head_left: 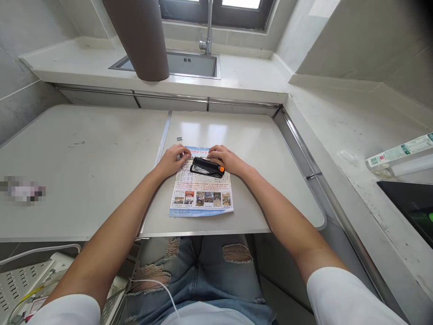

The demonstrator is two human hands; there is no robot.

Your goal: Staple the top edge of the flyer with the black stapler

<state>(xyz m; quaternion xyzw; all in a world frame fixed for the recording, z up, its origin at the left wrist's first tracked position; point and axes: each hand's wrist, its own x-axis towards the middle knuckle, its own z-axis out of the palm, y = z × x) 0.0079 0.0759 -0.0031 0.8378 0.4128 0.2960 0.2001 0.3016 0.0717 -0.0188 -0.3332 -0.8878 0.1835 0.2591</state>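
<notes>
A printed leaflet (203, 189) with red text, small photos and blue bands lies on the white table. Across its upper part rests a black stapler (204, 166) with an orange end. My left hand (174, 159) is at the leaflet's upper left edge, fingers curled in and closed on the paper. On the other side my right hand (227, 160) bends its fingers over the upper right edge, right beside the stapler; its fingertips are partly hidden. A short strip of staples (179, 138) lies beyond my left hand.
Behind the table (88, 149) is a counter with a sink (192, 64) and a tap (207, 45). A brown column-like shape (140, 40) blocks part of the sink. On the right counter lie a long white-and-green box (402, 151) and a black panel (412, 203). Cables hang at lower left.
</notes>
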